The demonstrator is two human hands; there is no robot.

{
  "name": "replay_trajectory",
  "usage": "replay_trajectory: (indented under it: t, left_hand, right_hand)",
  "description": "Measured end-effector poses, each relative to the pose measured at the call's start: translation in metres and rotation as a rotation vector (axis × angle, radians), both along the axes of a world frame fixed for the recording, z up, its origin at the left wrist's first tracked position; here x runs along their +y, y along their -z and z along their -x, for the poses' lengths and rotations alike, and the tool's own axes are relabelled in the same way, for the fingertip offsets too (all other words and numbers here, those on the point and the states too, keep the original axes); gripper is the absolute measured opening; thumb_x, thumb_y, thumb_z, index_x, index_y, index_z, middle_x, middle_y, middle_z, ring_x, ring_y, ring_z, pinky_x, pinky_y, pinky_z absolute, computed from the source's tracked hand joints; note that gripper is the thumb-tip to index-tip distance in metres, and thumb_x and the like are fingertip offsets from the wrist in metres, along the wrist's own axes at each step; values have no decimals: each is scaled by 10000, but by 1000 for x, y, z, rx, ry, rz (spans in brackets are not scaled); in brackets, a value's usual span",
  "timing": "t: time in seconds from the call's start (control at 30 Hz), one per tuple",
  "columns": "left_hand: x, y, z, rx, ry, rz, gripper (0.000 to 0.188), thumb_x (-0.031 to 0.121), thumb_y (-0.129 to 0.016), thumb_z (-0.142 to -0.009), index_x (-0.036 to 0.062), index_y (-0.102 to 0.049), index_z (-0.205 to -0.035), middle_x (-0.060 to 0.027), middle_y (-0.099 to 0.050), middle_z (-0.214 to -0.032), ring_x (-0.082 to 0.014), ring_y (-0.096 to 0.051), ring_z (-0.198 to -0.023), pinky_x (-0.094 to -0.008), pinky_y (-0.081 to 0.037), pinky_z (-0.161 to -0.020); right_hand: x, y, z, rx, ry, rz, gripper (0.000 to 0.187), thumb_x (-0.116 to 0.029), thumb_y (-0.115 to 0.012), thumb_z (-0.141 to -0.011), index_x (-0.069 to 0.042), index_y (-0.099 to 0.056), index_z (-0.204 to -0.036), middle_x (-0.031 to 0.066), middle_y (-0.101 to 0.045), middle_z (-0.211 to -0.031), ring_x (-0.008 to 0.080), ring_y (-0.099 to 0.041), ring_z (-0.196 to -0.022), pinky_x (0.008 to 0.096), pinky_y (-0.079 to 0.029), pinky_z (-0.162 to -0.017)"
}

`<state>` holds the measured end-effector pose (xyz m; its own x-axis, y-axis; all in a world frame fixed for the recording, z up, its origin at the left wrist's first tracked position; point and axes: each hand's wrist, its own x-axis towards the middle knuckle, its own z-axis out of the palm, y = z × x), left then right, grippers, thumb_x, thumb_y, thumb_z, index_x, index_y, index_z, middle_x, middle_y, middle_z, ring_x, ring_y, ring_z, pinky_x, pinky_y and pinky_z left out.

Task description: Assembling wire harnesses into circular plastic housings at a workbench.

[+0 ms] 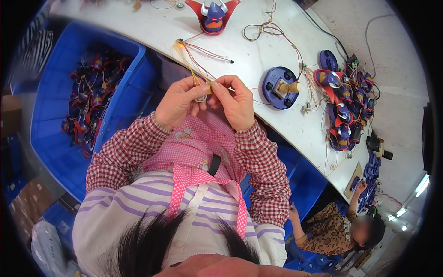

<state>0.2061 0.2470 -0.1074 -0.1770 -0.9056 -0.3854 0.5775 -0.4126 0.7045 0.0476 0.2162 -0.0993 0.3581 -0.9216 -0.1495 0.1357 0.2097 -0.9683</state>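
Note:
My left hand (177, 102) pinches a small round silvery part (201, 98) with thin wires, close above the table's near edge. Fingertip to fingertip with it, my right hand (234, 102) is closed on a small yellowish piece (211, 88) at the same part. Thin red, yellow and dark wires (196, 64) run from my fingers onto the table, where a small yellow light (179, 44) glows. Beyond them stands a purple toy head (214, 19) with white horns and a red collar, and a wire leads toward it. My fingers partly hide the round part.
A purple round base (279, 87) with a brass-coloured cylinder sits on the white table (240, 48). Several wired toy heads (342, 108) are piled at the right. A blue bin (46, 111) at my left holds more. A co-worker (332, 228) works at lower right.

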Motion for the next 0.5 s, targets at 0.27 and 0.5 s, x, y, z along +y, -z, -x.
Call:
replay_trajectory:
  t: [0.27, 0.5]
  left_hand:
    - [-2, 9, -2, -60, -19, 15, 75, 96, -571, -881, 24, -565, -863, -52, -575, -639, -53, -475, -420, -132, -324, -332]
    - [-3, 12, 0, -115, -43, 0, 93, 111, -595, -866, 33, -559, -829, -43, -554, -591, -51, -454, -396, -134, -296, -320]
  right_hand:
    - [-4, 7, 10, 391, -27, 604, 136, -3, -614, -813, 3, -576, -944, 68, -574, -817, 134, -541, -590, 219, -441, -521]
    - [-2, 7, 10, 554, -43, 859, 185, 26, -621, -764, -20, -586, -940, 87, -583, -852, 187, -551, -600, 252, -451, -527]
